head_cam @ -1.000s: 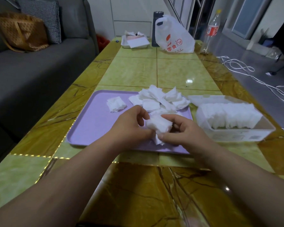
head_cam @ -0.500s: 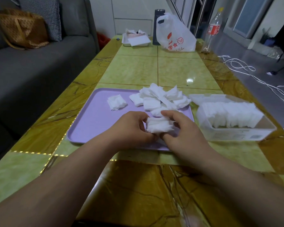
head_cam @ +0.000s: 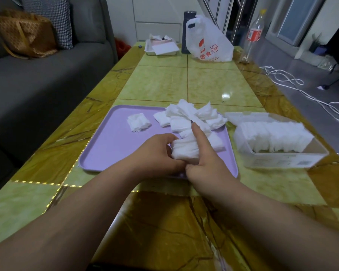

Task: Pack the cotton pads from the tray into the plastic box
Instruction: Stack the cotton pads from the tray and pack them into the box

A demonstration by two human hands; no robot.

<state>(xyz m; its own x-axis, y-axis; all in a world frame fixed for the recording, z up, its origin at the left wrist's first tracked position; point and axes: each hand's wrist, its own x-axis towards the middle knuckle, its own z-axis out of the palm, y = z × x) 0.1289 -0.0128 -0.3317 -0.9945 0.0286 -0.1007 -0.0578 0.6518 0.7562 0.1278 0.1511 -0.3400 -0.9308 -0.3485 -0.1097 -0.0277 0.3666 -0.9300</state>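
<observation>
While both hands clasp it, a soft white stack of square cotton pads (head_cam: 185,150) hangs over the lilac plastic tray (head_cam: 110,145).
Left hand (head_cam: 157,151) fingers curl round its left side; right hand (head_cam: 205,163) grips the other, forefinger straight along it. Crumpled loose pads (head_cam: 192,116) lie behind; the translucent plastic box (head_cam: 278,159) stands right on the glossy marbled bench (head_cam: 184,83).

The cotton pads (head_cam: 192,116) are white, the tray (head_cam: 110,145) lilac, the plastic box (head_cam: 282,160) frosted clear. The counter (head_cam: 160,85) is yellow-green marble, brown-veined at its border. At 10 o'clock: grey sofa (head_cam: 37,85), houndstooth cushion (head_cam: 55,20).
</observation>
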